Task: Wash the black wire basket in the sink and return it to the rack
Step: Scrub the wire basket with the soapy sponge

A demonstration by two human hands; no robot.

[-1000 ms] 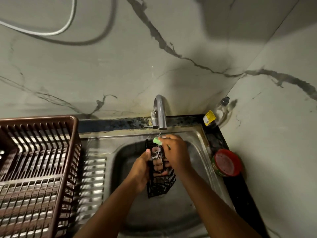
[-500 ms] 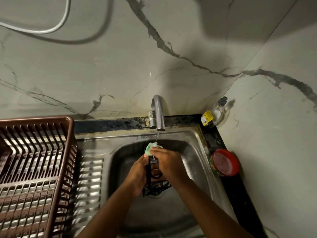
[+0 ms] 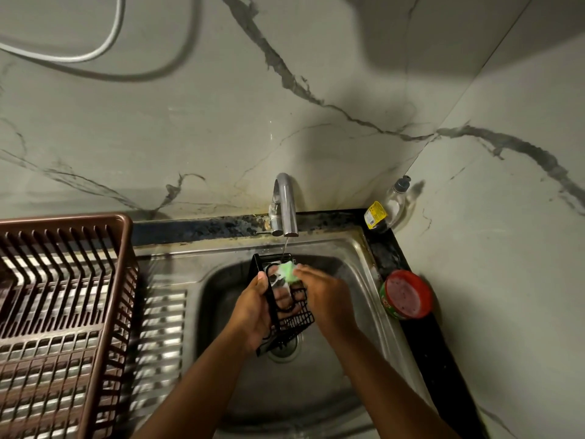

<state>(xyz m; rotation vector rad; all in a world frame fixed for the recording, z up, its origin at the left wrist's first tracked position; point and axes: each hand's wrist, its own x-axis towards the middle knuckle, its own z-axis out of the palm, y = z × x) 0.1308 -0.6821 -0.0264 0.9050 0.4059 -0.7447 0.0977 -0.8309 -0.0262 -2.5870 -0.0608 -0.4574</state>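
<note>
A small black wire basket [image 3: 294, 318] hangs over the steel sink [image 3: 354, 267], just below the tap [image 3: 286, 204]. My left hand [image 3: 253, 312] grips its left side, fingers curled inside it. My right hand [image 3: 326, 296] presses a green sponge [image 3: 287, 270] against the basket's upper part. A thin stream of water runs from the tap onto the sponge. The brown plastic dish rack [image 3: 63, 312] stands on the left drainboard.
A clear soap bottle with a yellow label [image 3: 384, 207] stands in the back right corner. A red-lidded tub [image 3: 406, 294] sits on the dark counter edge right of the sink. The drain [image 3: 285, 348] lies under the basket. A white cable [image 3: 79, 52] hangs on the wall.
The sponge shifted from the basket's top right to its upper left rim and back toward the middle. The basket tilted and dropped slightly toward the drain.
</note>
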